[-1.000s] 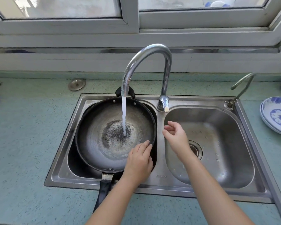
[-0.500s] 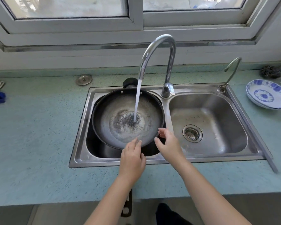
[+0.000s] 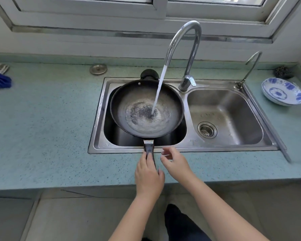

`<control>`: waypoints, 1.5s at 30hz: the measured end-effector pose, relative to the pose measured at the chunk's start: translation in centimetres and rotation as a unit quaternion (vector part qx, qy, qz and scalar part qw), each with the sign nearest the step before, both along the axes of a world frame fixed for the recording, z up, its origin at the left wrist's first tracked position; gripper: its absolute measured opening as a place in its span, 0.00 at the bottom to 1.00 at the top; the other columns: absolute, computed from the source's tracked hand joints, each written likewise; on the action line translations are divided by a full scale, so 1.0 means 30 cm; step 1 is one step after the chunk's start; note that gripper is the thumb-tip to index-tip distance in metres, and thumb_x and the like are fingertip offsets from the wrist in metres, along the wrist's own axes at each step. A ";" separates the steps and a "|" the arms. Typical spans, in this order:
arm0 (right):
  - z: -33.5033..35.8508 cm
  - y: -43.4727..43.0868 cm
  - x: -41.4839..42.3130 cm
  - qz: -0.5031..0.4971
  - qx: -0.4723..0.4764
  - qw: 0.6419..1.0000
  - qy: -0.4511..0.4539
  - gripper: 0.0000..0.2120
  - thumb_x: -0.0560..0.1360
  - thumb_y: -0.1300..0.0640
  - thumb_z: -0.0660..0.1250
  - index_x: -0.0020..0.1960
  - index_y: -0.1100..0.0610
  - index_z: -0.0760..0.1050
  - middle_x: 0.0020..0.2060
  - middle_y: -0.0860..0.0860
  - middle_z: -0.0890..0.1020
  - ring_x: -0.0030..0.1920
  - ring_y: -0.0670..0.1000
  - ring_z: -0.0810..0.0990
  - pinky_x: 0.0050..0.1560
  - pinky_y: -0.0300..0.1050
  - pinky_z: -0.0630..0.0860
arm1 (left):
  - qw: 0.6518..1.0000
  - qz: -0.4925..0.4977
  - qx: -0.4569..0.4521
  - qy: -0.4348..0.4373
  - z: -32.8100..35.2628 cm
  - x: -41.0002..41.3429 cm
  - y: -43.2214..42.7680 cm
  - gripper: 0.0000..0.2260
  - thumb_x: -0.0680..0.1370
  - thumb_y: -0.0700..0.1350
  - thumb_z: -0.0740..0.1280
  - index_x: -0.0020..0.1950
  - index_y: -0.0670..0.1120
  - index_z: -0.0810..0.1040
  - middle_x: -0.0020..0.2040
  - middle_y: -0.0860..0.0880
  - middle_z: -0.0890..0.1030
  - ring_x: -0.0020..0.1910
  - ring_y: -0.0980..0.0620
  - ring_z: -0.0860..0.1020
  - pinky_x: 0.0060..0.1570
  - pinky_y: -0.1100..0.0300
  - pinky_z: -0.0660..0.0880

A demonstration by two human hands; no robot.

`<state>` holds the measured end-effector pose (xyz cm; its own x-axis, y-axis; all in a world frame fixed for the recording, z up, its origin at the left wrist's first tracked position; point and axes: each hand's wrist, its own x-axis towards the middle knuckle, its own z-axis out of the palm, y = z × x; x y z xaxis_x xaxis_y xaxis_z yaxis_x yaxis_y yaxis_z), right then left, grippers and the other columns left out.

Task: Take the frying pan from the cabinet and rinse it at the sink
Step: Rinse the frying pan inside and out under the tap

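Item: frying pan, dark, worn pale at the middle, lay across the left basin of the sink, its far lug on the back rim and its handle reaching over the front rim toward us. Tap ran; water fell just right of the pan's centre and pooled there, frothing. Our left grip grasped the handle from above, fingers along one side and thumb on the other. Our right grip hovered just beside the handle over the front of the surface, released, fingers loosely bent, holding nothing. Right basin held only its drain. Also on the surface: stacked blue-patterned plates at far right, a blue cloth at far left, a round metal cap behind the sink. Step in hand, as we judged it: the rinse itself, the fetching from the cabinet being done. Next move, in our judgement, called for a firm hold on the handle to tilt and swirl the pan so the water swept its walls, then tipping it out into the basin, the free grip steadying the rim or rubbing the worn patch.
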<state>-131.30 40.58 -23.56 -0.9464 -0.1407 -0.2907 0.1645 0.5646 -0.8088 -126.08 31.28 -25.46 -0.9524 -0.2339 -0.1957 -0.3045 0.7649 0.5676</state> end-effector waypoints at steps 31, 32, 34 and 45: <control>-0.060 -0.143 0.052 -0.052 -0.061 0.992 -0.099 0.21 0.71 0.56 0.71 0.63 0.57 0.72 0.38 0.50 0.76 0.43 0.51 0.78 0.50 0.49 0.76 | 0.836 0.225 0.500 -0.009 -0.069 0.064 -0.080 0.20 0.71 0.38 0.71 0.52 0.62 0.73 0.28 0.49 0.76 0.19 0.57 0.68 0.18 0.68 0.65; -0.056 -0.148 0.052 -0.051 -0.052 0.993 -0.097 0.21 0.71 0.56 0.71 0.62 0.57 0.71 0.37 0.49 0.76 0.44 0.51 0.78 0.51 0.50 0.76 | 0.831 0.224 0.509 -0.014 -0.071 0.067 -0.085 0.20 0.71 0.38 0.70 0.52 0.62 0.73 0.27 0.49 0.76 0.19 0.57 0.68 0.18 0.68 0.64; -0.049 -0.158 0.053 -0.045 -0.035 0.995 -0.087 0.21 0.71 0.56 0.70 0.62 0.57 0.71 0.36 0.47 0.75 0.44 0.50 0.77 0.53 0.52 0.75 | 0.825 0.221 0.519 -0.015 -0.072 0.071 -0.093 0.20 0.72 0.37 0.68 0.51 0.63 0.73 0.27 0.49 0.74 0.19 0.57 0.66 0.18 0.69 0.62; -0.050 -0.127 0.052 -0.035 -0.019 0.995 -0.096 0.16 0.74 0.56 0.66 0.62 0.55 0.73 0.43 0.53 0.80 0.47 0.52 0.78 0.52 0.48 0.75 | 0.859 0.190 0.475 -0.004 -0.050 0.057 -0.059 0.23 0.70 0.38 0.72 0.53 0.64 0.70 0.30 0.46 0.77 0.17 0.56 0.68 0.17 0.67 0.65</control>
